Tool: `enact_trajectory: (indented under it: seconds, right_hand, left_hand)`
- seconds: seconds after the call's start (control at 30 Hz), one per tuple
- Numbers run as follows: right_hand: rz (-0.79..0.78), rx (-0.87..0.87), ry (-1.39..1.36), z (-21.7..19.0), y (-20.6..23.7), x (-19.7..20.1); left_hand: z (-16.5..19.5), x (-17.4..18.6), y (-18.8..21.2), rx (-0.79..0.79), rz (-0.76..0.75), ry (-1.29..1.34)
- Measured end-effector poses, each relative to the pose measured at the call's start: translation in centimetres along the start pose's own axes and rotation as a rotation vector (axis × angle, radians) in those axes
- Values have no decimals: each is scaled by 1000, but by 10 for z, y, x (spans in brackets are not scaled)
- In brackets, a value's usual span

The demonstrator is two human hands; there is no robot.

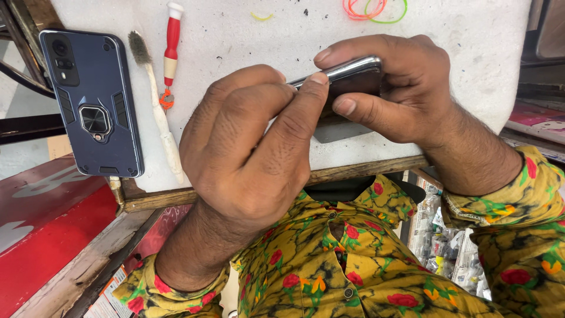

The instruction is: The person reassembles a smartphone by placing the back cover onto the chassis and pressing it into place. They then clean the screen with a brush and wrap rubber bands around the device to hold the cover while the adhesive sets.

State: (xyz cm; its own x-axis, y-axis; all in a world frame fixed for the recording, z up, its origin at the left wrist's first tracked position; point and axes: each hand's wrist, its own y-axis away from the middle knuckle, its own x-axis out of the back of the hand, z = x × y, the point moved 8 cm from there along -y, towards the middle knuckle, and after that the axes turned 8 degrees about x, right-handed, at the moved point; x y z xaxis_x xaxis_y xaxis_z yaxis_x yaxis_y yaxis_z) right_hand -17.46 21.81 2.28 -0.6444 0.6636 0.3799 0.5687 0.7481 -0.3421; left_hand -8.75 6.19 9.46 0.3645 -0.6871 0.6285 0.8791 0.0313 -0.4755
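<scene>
Yellow flowered shirt [329, 265], one, nearest the lens, below the white work surface [471, 53].

Left hand [247, 153]: one; thumb and forefinger pressed together in a pinch at the edge of the dark phone [353, 76]; whether something thin sits between them cannot be told.

Right hand [400, 88]: one; curled around the dark phone, clamping it edge-up, just above the work surface near its front edge.

Step, as judged: working at the phone's side seam. Next move likely calls for a steady clamp and a fine pull or pry.

Left of the dark phone on the work surface: blue-cased phone [91, 103], one, back up; bristle brush [156, 106], one; red-handled screwdriver [170, 50], one.

Behind the dark phone: rubber bands [374, 9], at least two.
</scene>
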Motion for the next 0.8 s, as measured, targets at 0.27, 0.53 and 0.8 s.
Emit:
enact_trajectory:
  seconds: [0.27, 0.53, 0.8]
  right_hand:
    - [19, -42, -24, 3, 1, 0]
    - [34, -89, -39, 7, 2, 1]
    - [45, -53, -24, 6, 5, 2]
  left_hand:
    - [6, -1, -2, -95, 9, -102]
    - [4, -3, -2, -96, 37, -76]
    - [13, -3, -3, -181, 5, -165]
